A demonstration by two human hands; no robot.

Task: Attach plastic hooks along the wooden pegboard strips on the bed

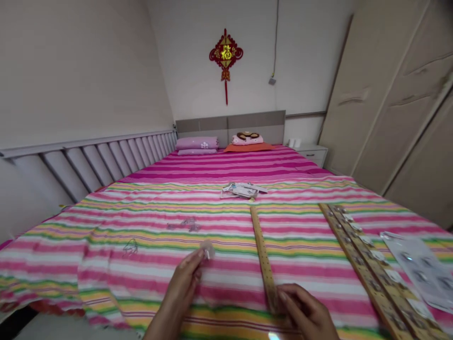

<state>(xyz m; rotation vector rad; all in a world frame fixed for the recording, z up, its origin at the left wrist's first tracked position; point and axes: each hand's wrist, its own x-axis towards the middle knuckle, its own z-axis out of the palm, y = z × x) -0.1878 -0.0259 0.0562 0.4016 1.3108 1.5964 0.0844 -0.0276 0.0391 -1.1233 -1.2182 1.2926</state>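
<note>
At the bottom center of the frame, the person's left hand is reaching in from the lower edge, its grip almost closed, with thumb and fingertips pinching a small clear plastic piece. To its right, the right hand is curling at the lower end of a narrow wooden strip that is lying lengthwise on a striped bedsheet. This grip is partly closed, but whether it has hold of the strip cannot be told. At lower right, a longer wooden strip set with metal fittings and white tags is lying at a slant, beside a printed plastic sheet at the right edge. Left of center, two faint transparent pieces are resting on the bedsheet. Farther up, at center, a small pile of printed cards is lying near the fold. Beyond it, pink pillows are resting against a grey headboard, a red knot ornament is hanging on the wall above, and wardrobe doors are standing along the upper right.
</note>
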